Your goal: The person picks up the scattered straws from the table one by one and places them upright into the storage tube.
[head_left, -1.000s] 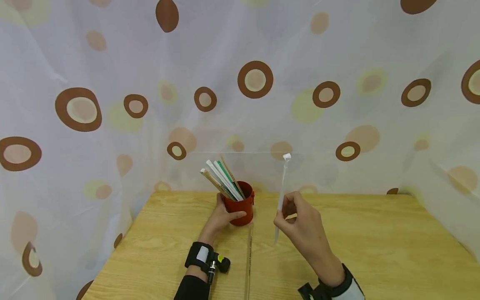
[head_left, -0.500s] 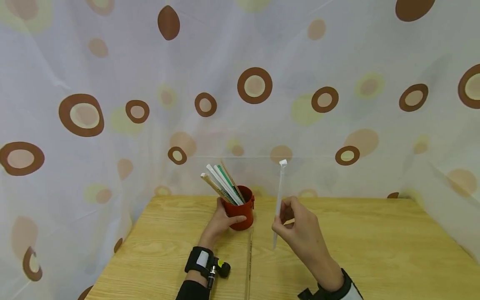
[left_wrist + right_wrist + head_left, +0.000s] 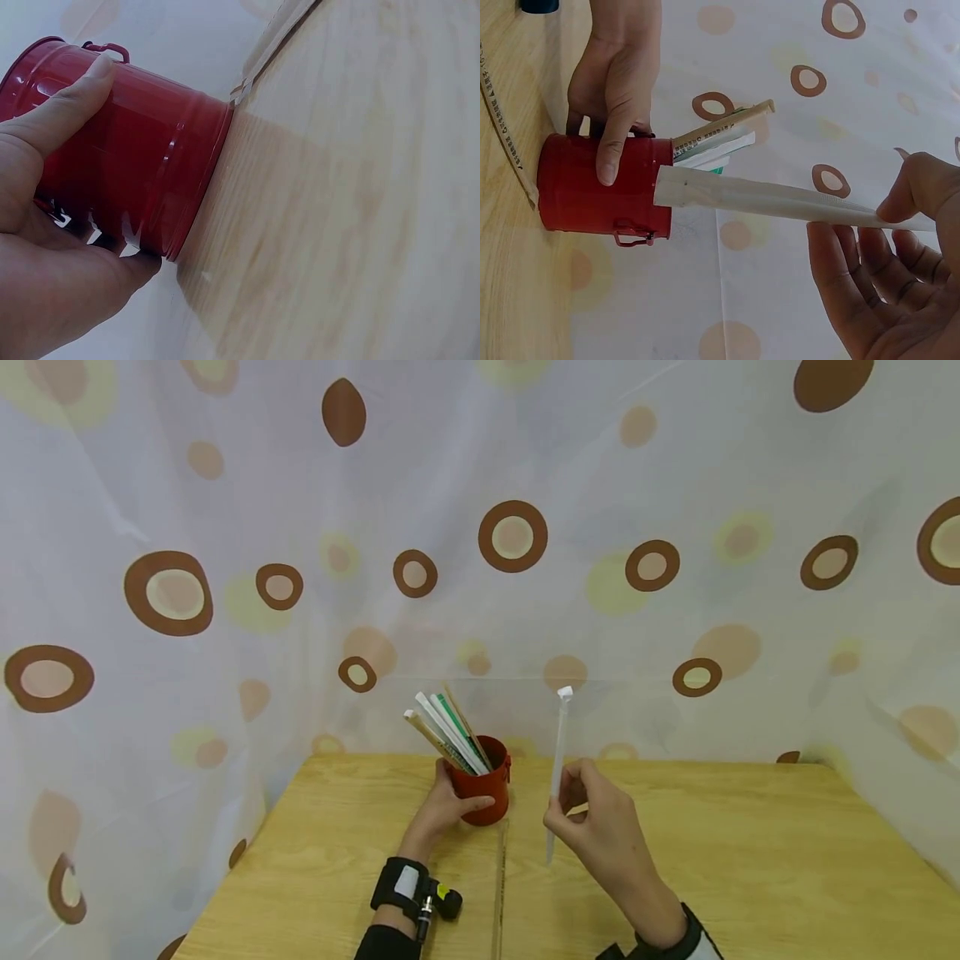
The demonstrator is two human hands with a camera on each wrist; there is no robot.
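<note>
In the head view my left hand (image 3: 437, 814) grips a small red metal bucket (image 3: 489, 783) from its left side, thumb across the front. The bucket stands upright on the table, as the left wrist view shows its base (image 3: 199, 180) there. Several paper-wrapped straws (image 3: 452, 727), white, green and brown, lean leftward out of it. To the right of the bucket, my right hand (image 3: 606, 835) pinches a white paper-wrapped straw (image 3: 559, 747) between thumb and fingers. That straw is held nearly upright, apart from the bucket. In the right wrist view its flat wrapper end (image 3: 676, 186) overlaps the bucket's rim.
A long, thin brown wrapped straw (image 3: 500, 881) with printed lettering lies on the wooden table (image 3: 750, 852), in front of the bucket. Behind the table hangs a white curtain (image 3: 465, 452) with brown ring patterns. Each wrist wears a black strap (image 3: 401, 885) with a camera.
My right hand has moved slightly left and down with the white straw, a little closer to the bucket. The left hand keeps its grip. The head view has shifted slightly upward.
</note>
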